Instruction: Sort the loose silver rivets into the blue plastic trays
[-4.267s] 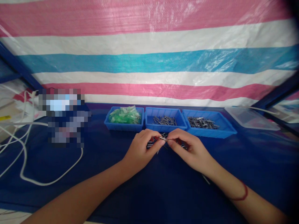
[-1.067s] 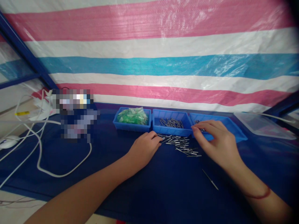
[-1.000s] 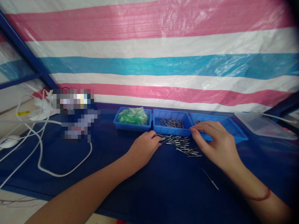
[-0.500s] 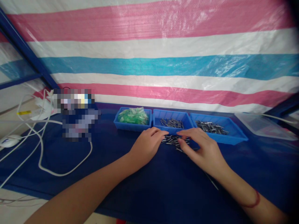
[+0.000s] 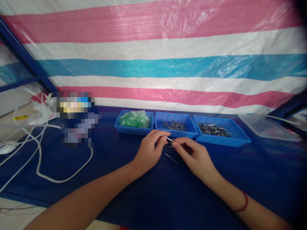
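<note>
Both hands meet over the blue tabletop, just in front of the middle bin. My left hand [image 5: 151, 150] is closed, its thumb and forefinger pinching a short, slim metal pin [image 5: 169, 139]. From the other side, my right hand [image 5: 195, 156] has its thumb and forefinger pressed together at the pin's right end. Under the fingertips lie dark metal pins [image 5: 171, 146], partly hidden by the hands. One thin metal rod [image 5: 171, 158] lies by itself nearer to me.
A blue bin [image 5: 134, 130] holds green and clear plastic pieces. The middle bin [image 5: 176, 132] and right bin [image 5: 223, 140] hold metal pins. A clear plastic lid [image 5: 268, 129] lies right. White cables [image 5: 42, 153] cross the left side; a striped sheet [image 5: 153, 68] hangs behind.
My hands have come together, the right one moving left and closing its fingers. A pin is now held between them. The loose pins look more gathered, and the view has shifted slightly.
</note>
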The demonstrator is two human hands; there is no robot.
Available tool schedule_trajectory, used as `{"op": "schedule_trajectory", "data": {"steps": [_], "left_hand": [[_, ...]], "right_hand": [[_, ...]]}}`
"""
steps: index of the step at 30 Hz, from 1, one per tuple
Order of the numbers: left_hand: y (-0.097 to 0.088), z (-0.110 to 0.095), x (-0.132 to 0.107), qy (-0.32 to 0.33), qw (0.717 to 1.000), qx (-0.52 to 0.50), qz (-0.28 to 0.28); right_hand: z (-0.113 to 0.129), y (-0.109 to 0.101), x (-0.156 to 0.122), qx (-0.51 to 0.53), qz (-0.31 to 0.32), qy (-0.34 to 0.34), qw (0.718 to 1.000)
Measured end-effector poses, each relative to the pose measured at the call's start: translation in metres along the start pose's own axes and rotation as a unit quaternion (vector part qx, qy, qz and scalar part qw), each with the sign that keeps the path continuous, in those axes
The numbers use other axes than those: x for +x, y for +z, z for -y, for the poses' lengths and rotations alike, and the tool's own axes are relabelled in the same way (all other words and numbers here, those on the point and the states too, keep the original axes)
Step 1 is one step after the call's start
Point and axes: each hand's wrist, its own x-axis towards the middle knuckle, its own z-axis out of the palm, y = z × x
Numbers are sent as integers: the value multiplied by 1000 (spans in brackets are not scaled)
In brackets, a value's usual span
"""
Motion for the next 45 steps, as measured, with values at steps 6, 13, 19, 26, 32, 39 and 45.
{"op": "schedule_trajectory", "data": {"steps": [6,13,19,26,32,39,45], "left_hand": [[0,-3,-2,39,997,30,56],[2,-5,-3,43,992,47,111],[2,-2,-1,28,991,52,124],[-9,1,4,44,989,64,123],[-15,1,8,75,986,73,130],[-11,-1,7,53,986,98,122],[-12,0,5,79,972,160,156]], "right_hand": [[7,-6,0,25,-37,-3,999],[6,-7,0,37,-40,-19,998],[3,0,0,75,-28,-35,996],[9,-9,1,28,-18,-65,997],[13,-17,7,-51,13,-145,988],[11,-17,11,-31,5,-141,989],[-11,-61,27,-165,-212,-11,963]]}}
